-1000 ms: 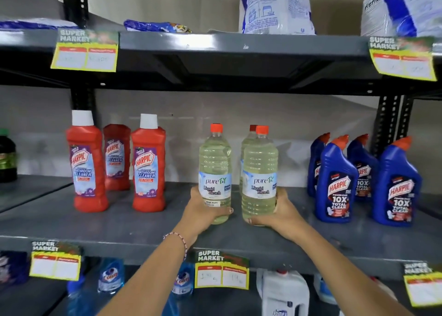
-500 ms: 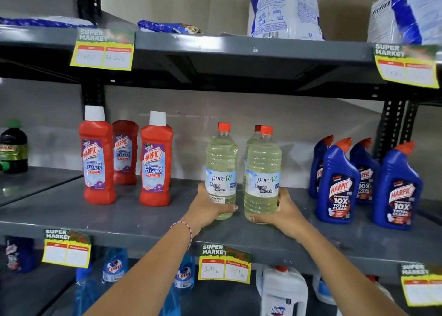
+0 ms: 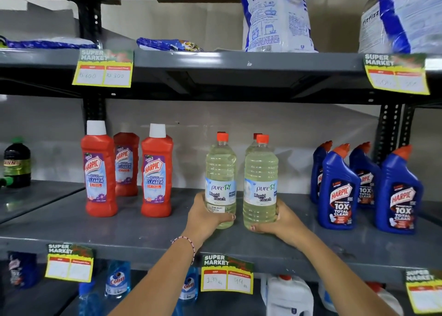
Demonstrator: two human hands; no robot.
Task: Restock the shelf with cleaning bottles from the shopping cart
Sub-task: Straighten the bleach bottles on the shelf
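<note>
Each hand is wrapped around the lower part of an upright bleach bottle: the left hand (image 3: 205, 216) clasps the left bottle (image 3: 220, 180), thumb across the front under its label, and the right hand (image 3: 278, 221) clasps the right bottle (image 3: 260, 184) from its right side, thumb tip at the base. A beaded bracelet (image 3: 189, 244) circles the left wrist. Both bottles hold pale yellow liquid, carry orange caps and stand side by side, close but with a narrow gap, on or just above the grey middle shelf (image 3: 143, 229); I cannot tell whether their bases touch it. Behind the right one, a third bottle (image 3: 253, 143) shows only its cap and shoulder.

On the shelf's front edge, below the hands, hangs a price tag (image 3: 227, 276) with handwritten figures. Beneath it, blue spray bottles (image 3: 117, 282) and a white jug (image 3: 290, 296) sit on the lower shelf.

Left of the hands, three red Harpic bottles (image 3: 156, 174) stand upright, two in front and one behind. To the right stand four blue Harpic bottles (image 3: 338, 191) with orange nozzles. At the far left is a dark bottle (image 3: 16, 165).

On the top shelf (image 3: 239, 63), detergent bags (image 3: 275, 19) stand at the right and flat blue packets (image 3: 167, 44) lie to the left.
</note>
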